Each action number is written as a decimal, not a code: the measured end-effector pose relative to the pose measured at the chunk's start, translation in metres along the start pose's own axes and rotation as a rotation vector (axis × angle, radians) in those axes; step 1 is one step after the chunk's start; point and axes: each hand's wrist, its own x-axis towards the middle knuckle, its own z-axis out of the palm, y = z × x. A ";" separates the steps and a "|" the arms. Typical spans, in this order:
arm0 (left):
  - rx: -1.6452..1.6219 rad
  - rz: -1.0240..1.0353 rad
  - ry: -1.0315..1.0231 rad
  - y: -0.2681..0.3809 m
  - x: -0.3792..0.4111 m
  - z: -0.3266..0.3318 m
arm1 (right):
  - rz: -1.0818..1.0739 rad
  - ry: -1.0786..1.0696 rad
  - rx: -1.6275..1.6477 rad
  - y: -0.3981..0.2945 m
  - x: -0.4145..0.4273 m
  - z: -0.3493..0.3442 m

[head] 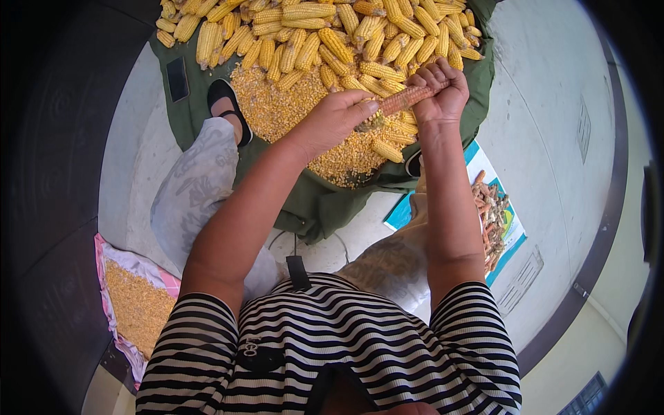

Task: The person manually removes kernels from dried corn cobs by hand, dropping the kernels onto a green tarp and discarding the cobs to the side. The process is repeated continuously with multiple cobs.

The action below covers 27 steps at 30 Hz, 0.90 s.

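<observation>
My right hand (440,93) grips one end of a reddish, mostly bare corn cob (407,99). Close to the cob's other end, my left hand (340,118) is closed around something with yellow kernels and dry husk fibres (374,120); it looks like a partly stripped ear, largely hidden by the fingers. Both hands are raised over a bed of loose corn kernels (280,106). Beyond them lies a heap of whole yellow corn ears (311,31). Kernels and ears rest on a dark green cloth (311,212).
A smartphone (177,79) lies on the cloth's left side. At right, bare cobs (490,218) are piled on a blue and white printed sheet (511,248). More kernels (136,301) cover a pink and white cloth (167,282) at lower left. My black shoe (228,106) stands beside the kernels.
</observation>
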 end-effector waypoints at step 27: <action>-0.302 0.313 0.383 0.016 0.004 -0.032 | 0.156 -0.151 -0.899 -0.042 -0.032 0.018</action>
